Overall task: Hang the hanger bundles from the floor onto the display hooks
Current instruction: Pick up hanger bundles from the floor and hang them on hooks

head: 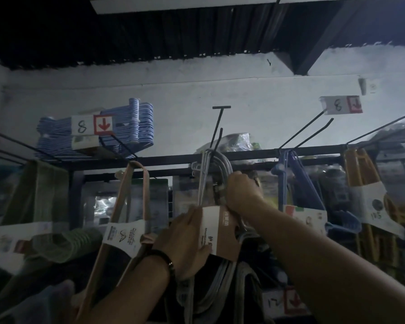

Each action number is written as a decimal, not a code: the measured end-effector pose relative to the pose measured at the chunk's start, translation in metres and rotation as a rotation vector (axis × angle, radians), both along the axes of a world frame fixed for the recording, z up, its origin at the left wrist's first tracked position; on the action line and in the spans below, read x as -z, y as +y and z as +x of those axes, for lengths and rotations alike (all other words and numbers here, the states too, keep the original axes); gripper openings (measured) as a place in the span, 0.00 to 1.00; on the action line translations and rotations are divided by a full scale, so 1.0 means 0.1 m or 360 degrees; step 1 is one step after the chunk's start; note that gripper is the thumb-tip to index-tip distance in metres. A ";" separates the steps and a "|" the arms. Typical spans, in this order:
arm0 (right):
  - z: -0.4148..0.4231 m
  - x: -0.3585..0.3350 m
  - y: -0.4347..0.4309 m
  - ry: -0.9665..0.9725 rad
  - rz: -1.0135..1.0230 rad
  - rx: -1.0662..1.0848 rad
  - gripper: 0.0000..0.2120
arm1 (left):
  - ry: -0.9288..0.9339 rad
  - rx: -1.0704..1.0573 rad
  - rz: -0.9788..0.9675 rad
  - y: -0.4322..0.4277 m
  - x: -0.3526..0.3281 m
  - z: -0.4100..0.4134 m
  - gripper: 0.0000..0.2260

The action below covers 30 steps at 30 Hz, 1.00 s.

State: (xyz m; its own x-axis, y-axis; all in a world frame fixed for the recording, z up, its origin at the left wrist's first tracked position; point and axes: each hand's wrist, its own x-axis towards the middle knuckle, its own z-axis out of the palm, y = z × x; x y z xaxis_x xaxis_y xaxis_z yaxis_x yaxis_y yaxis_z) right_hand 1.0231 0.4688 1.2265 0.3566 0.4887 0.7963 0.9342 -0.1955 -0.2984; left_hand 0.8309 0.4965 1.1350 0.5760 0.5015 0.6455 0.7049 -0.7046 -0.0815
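Your right hand (242, 190) is clenched round the necks of the grey hanger bundle (225, 165) just under the display hook (216, 134), your left hand (185, 239) grasping its cardboard sleeve (218, 230) lower down. Take the weight with the left, I'd say, while the right walks every hanger hook back along the prong. The dim light hides whether all the hooks are over it, and your arms cover the bundle's lower end.
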 end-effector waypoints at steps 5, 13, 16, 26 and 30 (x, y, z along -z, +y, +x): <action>0.18 -0.02 0.10 -0.0072 -0.0324 -0.0128 0.13 | 0.0140 -0.0239 -0.0031 -0.02 0.05 0.00 0.42; 0.06 0.03 -0.67 -0.0004 -0.0195 -0.0311 0.15 | 0.0034 -0.0128 -0.0226 -0.66 -0.17 -0.34 0.12; -0.20 0.11 -1.08 -0.0109 -0.0056 -0.0484 0.12 | -0.0269 0.0002 -0.0135 -1.09 -0.07 -0.77 0.09; -2.41 1.45 -1.99 -0.0455 -0.0103 -0.1185 0.14 | -0.0440 -0.0508 -0.0145 -2.50 1.01 -2.85 0.11; -3.65 2.38 -2.33 -0.0440 -0.0426 -0.1540 0.14 | -0.0476 -0.0834 -0.0633 -3.12 1.90 -4.01 0.10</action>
State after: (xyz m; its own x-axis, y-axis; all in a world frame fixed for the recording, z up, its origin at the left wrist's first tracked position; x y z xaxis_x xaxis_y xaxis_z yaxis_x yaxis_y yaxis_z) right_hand 0.6579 0.2360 0.9885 -0.4603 0.6411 0.6141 0.7561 0.6456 -0.1073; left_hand 0.4303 0.1844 0.9446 0.0230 0.8932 0.4491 0.9103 -0.2044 0.3599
